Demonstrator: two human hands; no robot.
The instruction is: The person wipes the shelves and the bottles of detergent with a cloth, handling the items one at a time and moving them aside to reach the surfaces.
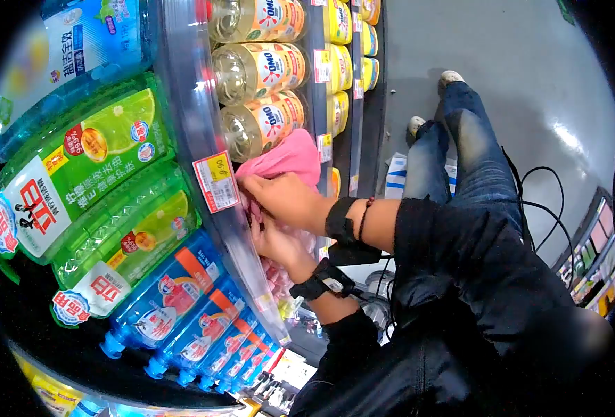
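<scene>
1. Head view: shelf (186, 90) with bottles (88, 163) in rows, labels outward, probably for reading.
2. Pink cloth (290, 156) bunches against a bottle; my right hand (287, 198) pinches its edge, likely for control.
3. Left hand (280, 244): fingers curled beneath; grip unclear.
4. Tag (217, 182) beside them.

Matt pink cloth (290, 158), glossy plastic bottles (102, 156)

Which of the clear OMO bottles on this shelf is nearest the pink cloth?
The lowest clear OMO bottle in the picture: from this view the pink cloth partly covers it, while none of it crosses those above.
</scene>
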